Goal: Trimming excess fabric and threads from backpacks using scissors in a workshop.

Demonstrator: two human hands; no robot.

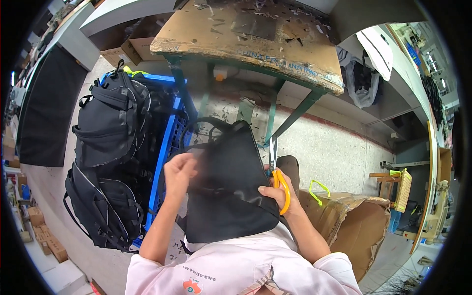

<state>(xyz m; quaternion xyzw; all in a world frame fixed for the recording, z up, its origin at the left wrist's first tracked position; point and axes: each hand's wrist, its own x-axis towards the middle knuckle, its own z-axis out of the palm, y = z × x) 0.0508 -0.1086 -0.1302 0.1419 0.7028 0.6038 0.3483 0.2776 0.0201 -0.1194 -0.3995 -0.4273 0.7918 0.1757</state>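
A black fabric bag (231, 196) lies across my lap, its strap loops rising at the far left corner. My right hand (282, 194) is closed around orange-handled scissors (280, 189), blades pointing away from me. That hand's thumb rests on the bag's right edge. Beside the bag's left side, my left hand (179, 171) is raised with its fingers curled together. Motion blur around its fingertips hides what, if anything, they pinch. A dark blurred patch covers part of the bag next to them.
To my left, black backpacks (105, 147) are piled by a blue plastic crate (164, 162). A worn wooden table (211, 29) with green legs stands ahead, scraps on top. An open cardboard box (339, 221) is at my right, a neon-yellow strip (319, 189) at its edge.
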